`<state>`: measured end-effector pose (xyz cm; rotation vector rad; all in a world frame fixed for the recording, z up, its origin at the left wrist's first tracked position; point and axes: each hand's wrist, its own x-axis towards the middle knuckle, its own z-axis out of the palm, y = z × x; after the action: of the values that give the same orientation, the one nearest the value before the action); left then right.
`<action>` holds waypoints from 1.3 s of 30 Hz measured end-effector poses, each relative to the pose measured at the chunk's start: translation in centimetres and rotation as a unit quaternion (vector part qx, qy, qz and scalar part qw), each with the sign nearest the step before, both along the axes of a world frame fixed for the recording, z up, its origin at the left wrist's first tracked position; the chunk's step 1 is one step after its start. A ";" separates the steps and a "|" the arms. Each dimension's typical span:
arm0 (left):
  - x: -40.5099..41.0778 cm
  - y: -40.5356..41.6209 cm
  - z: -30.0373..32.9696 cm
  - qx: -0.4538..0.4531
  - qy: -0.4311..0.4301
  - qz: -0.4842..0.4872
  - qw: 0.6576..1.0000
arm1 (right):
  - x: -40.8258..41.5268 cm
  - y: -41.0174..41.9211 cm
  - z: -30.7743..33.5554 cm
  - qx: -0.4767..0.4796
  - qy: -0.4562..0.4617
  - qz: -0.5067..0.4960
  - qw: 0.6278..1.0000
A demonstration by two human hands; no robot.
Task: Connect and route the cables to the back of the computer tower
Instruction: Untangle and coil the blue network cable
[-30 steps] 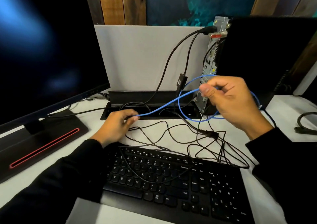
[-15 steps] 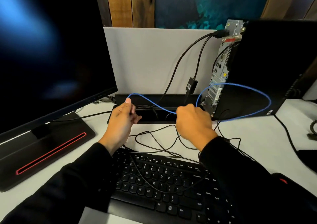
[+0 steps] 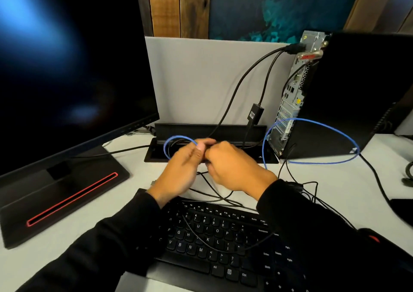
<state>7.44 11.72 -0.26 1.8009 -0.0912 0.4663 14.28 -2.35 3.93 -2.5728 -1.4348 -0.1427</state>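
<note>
Hidden or unclear: both hands are motion-blurred where they meet above the cable tray (image 3: 156, 155), so the plug end of the blue cable (image 3: 312, 125) cannot be made out; the keyboard (image 3: 223, 242) is cut off at the bottom edge, and the monitor (image 3: 67, 68) at the left and top.
Left hand (image 3: 181, 171): its grip is closed on the blue cable, thumb and fingertips pinching it where a small loop curls up to the left of the knuckles.
Right hand (image 3: 232, 166): fingers curled, touching the left hand; it seems to grasp the same cable, though the blur leaves that uncertain.
Blue cable: thin and bright blue; besides the small loop at the hands, a large loop swings in front of the lower back corner of the computer tower (image 3: 357, 90) and lies on the table along its foot.
Computer tower: black, upright at the right, its metal back panel turned toward the middle; two black cables (image 3: 245, 85) hang from plugs near its top, one carrying a small black adapter box (image 3: 255, 112).
Table (image 3: 335, 191): white, strewn with thin black wires (image 3: 212, 193) between keyboard and tray; one wire trails over the keys.
Monitor: dark screen, black stand with a red-edged slot.
Room: a grey divider panel (image 3: 201, 79) behind the tray, then wooden planks and a teal painted wall.
</note>
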 end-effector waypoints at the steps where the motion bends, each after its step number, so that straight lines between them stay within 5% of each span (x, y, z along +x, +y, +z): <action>1: -0.5 -0.7 0.3 0.065 -0.003 0.012 0.998 | 0.1 -0.4 0.3 0.036 0.026 0.006 0.999; 6: -0.9 -1.3 -0.1 0.226 -0.008 0.053 0.973 | 0.9 -4.2 1.1 0.190 0.082 -0.060 0.977; 16: -0.5 0.7 -0.2 0.411 0.013 0.021 0.911 | 1.0 -7.7 2.7 0.232 0.113 -0.022 0.966; 23: -0.8 0.8 0.0 0.414 -0.055 0.059 0.907 | 1.3 -7.4 3.5 0.205 0.126 -0.036 0.970; 28: 0.1 -0.9 -0.7 0.552 -0.034 0.128 0.823 | 0.2 -6.4 2.4 0.227 0.248 -0.062 0.940; 31: -0.2 -2.1 -1.7 0.641 -0.003 0.109 0.760 | -0.8 -4.3 1.7 0.179 0.202 -0.051 0.962; 35: -0.7 -2.9 -1.7 0.647 -0.011 0.113 0.754 | -0.5 -3.1 0.7 0.173 0.120 -0.063 0.976; 39: -0.8 -3.9 -1.1 0.606 -0.058 0.122 0.784 | 0.7 -4.6 0.5 0.273 0.169 -0.068 0.944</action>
<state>6.62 7.85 -1.36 3.0833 -0.2979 0.8048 14.97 -6.91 4.44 -2.1062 -0.9296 -0.0958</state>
